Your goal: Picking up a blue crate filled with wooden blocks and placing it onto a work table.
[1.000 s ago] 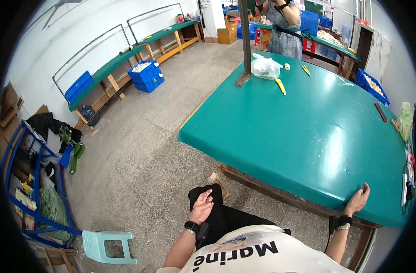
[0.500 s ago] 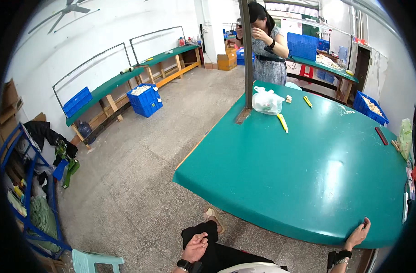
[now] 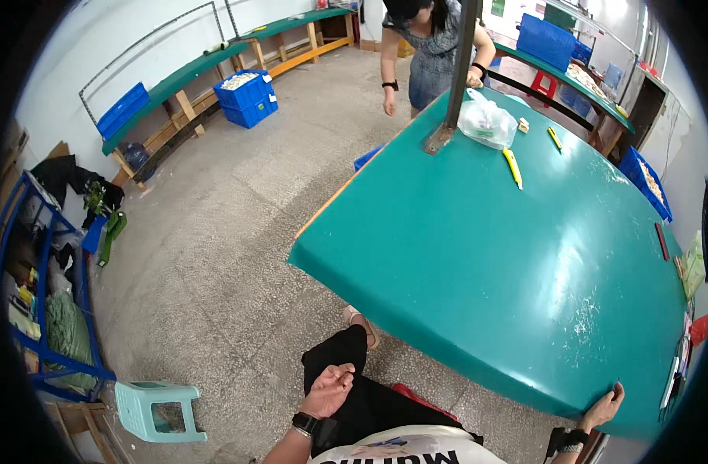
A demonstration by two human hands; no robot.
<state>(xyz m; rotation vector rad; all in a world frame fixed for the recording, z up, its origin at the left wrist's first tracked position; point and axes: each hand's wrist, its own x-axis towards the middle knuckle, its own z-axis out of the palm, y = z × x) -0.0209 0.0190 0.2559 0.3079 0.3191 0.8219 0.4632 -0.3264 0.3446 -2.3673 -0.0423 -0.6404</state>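
Observation:
Above my dark-trousered left thigh, my left hand (image 3: pixel 330 390) is closed, its fingers curled in, and nothing shows in them. My right hand (image 3: pixel 604 407) rests at the near right edge of the green-topped table (image 3: pixel 439 263), holding nothing, with its fingers apart. Both hands are well away from the items on the table. Toward the far end lie a yellow utility knife (image 3: pixel 513 168), a second yellow knife (image 3: pixel 554 139), a white plastic bag (image 3: pixel 485 122) and a small pale block (image 3: pixel 523 125).
A metal post (image 3: pixel 462 69) rises from the table's far left corner, with a person (image 3: pixel 431 58) beside it. A light green stool (image 3: pixel 160 410) stands at lower left. Blue crates (image 3: pixel 247 99) sit by the wall bench. A dark red bar (image 3: pixel 661 241) lies near the table's right edge.
My view has tipped downward and shifted. The person at the far end has lowered their raised hands and bends forward, one hand at the table. My hands stay in about the same places.

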